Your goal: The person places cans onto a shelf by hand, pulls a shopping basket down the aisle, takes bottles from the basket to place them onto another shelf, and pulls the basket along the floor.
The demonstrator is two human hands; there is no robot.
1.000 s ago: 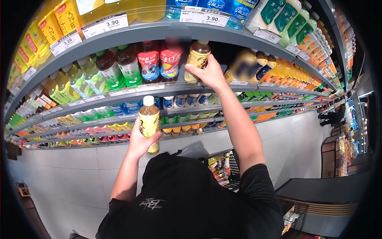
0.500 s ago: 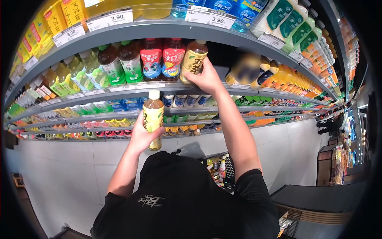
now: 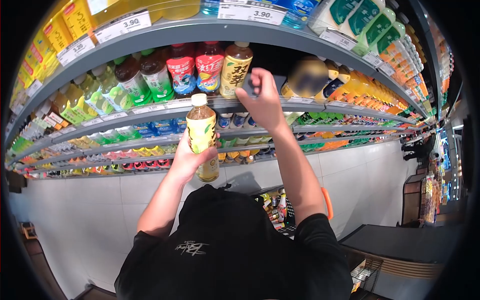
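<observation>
My left hand [image 3: 189, 159] is wrapped round a tea bottle [image 3: 201, 131] with a yellow label and a white cap, held upright in front of the shelf. A matching yellow-labelled bottle [image 3: 235, 71] stands on the shelf at the right end of a row. Just right of it is my right hand [image 3: 263, 100], its fingers apart and curled a little, with nothing in them. The thumb is close to that shelf bottle; whether it touches I cannot tell. Red-labelled bottles [image 3: 208, 69] stand to its left.
A dark gap lies behind my right hand, with yellow-and-navy bottles [image 3: 334, 75] beyond it. The grey shelf edge [image 3: 190, 43] above carries price tags. Below me to the right is a basket [image 3: 284, 231] of goods. A dark counter [image 3: 395, 247] stands at lower right.
My right hand has let go of the yellow-labelled shelf bottle and moved slightly right, fingers opening. My left hand has raised its bottle a little and shifted right.
</observation>
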